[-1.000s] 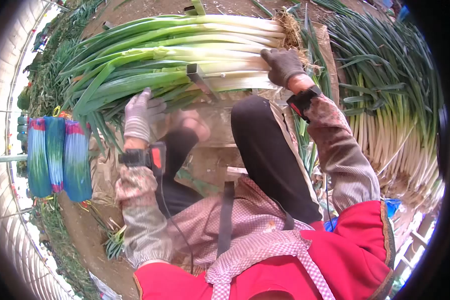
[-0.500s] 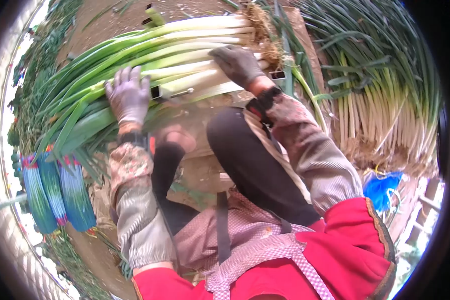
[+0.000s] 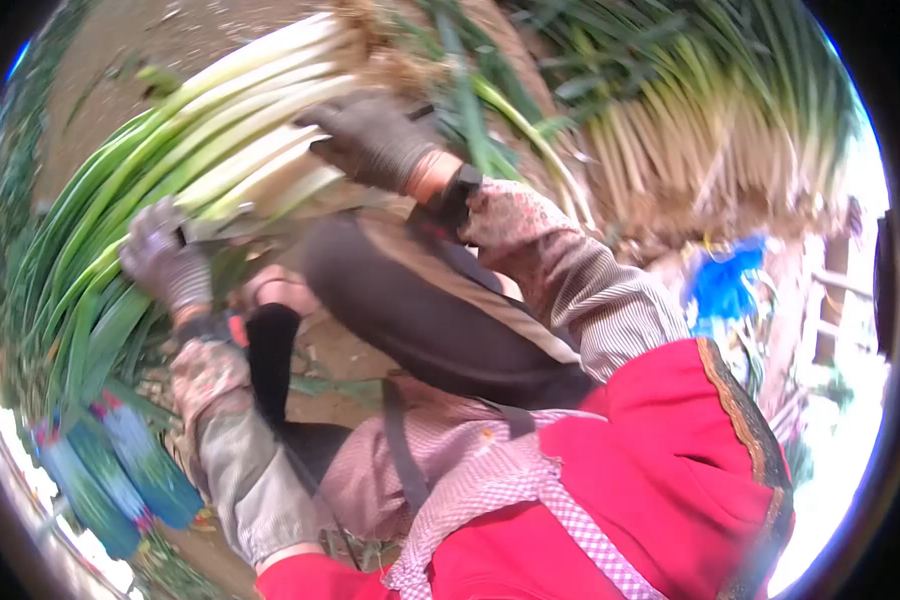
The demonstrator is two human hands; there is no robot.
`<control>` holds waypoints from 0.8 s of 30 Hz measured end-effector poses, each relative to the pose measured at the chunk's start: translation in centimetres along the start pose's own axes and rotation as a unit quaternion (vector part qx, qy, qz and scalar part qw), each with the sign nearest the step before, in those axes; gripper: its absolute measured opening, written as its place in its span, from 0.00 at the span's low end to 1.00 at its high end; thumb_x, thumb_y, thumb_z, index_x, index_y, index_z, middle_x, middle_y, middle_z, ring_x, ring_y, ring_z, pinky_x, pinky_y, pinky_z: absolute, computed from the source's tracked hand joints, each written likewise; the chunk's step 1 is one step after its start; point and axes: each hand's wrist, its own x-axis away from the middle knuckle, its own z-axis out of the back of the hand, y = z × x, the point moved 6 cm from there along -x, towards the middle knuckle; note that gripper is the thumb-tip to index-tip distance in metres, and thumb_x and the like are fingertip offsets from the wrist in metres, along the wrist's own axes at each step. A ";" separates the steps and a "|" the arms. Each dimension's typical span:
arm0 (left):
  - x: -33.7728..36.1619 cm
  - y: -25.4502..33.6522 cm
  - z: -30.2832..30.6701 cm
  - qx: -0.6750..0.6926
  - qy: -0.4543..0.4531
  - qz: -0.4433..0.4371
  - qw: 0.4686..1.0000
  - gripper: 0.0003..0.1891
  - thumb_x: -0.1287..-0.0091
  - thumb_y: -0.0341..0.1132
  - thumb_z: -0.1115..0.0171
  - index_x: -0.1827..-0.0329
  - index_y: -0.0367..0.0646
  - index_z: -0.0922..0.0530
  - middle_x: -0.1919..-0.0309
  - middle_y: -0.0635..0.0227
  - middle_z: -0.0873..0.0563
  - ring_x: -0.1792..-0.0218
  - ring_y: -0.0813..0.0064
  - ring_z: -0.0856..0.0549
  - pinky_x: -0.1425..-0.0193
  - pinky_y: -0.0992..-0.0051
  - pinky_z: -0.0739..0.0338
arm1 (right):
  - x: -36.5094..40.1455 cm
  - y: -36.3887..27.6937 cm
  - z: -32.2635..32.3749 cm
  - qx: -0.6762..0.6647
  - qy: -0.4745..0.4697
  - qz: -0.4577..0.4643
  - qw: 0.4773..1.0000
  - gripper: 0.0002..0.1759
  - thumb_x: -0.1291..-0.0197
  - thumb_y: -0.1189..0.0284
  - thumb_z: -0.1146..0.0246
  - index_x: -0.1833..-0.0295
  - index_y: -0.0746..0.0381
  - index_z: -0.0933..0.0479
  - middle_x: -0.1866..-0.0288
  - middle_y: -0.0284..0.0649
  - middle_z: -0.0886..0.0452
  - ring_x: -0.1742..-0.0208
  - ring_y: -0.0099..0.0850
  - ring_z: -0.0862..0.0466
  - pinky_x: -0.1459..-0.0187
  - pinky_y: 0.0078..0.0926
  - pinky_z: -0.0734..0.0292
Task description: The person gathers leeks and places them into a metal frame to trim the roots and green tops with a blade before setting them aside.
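Note:
Several large leeks [image 3: 240, 120] lie side by side at the upper left, white stems and roots toward the upper middle, green leaves fanning down to the left. My left hand [image 3: 167, 262], in a light purple-grey glove, rests at the near edge of the green leaves, its fingers curled and blurred; what they hold is unclear. Over the white stems near the roots is my right hand [image 3: 370, 142], in a dark grey glove, its thumb and a finger apart at the stem edge. A flat greyish strip [image 3: 220, 228] lies beside the left fingertips.
A big pile of thinner leeks [image 3: 710, 130] spreads across the upper right. Blue-wrapped green bundles [image 3: 120, 470] lie at the lower left. A blue plastic bag [image 3: 727, 285] is at the right. My bent knee [image 3: 355, 265] is just below the leeks.
The view has turned and shifted, so the leeks and both hands appear farther left. My left hand's fingers, spread before, are now more curled. The right hand remains by the white stems.

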 end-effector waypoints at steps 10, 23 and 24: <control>-0.2 -5.2 -2.3 0.140 -0.083 -0.015 0.986 0.28 0.38 0.36 0.31 0.32 0.50 0.20 0.34 0.66 0.17 0.35 0.63 0.19 0.30 0.61 0.29 | 35.3 22.0 14.7 0.147 -0.150 -0.543 0.813 0.20 0.31 0.51 0.41 0.45 0.50 0.15 0.53 0.48 0.12 0.50 0.51 0.13 0.50 0.43 0.18; -8.7 8.9 13.3 0.331 0.040 0.117 0.936 0.16 0.18 0.32 0.49 0.35 0.34 0.20 0.38 0.57 0.15 0.38 0.67 0.17 0.29 0.68 0.23 | 45.5 27.0 10.2 0.169 -0.326 -0.612 0.701 0.20 0.36 0.54 0.40 0.43 0.49 0.15 0.40 0.43 0.13 0.42 0.44 0.13 0.40 0.41 0.20; -9.2 10.9 13.7 0.351 0.034 0.100 0.930 0.17 0.18 0.32 0.48 0.35 0.34 0.20 0.38 0.57 0.15 0.38 0.68 0.16 0.29 0.69 0.24 | 45.6 27.2 10.6 0.156 -0.302 -0.612 0.714 0.18 0.37 0.57 0.40 0.47 0.50 0.15 0.42 0.44 0.13 0.44 0.45 0.13 0.43 0.43 0.19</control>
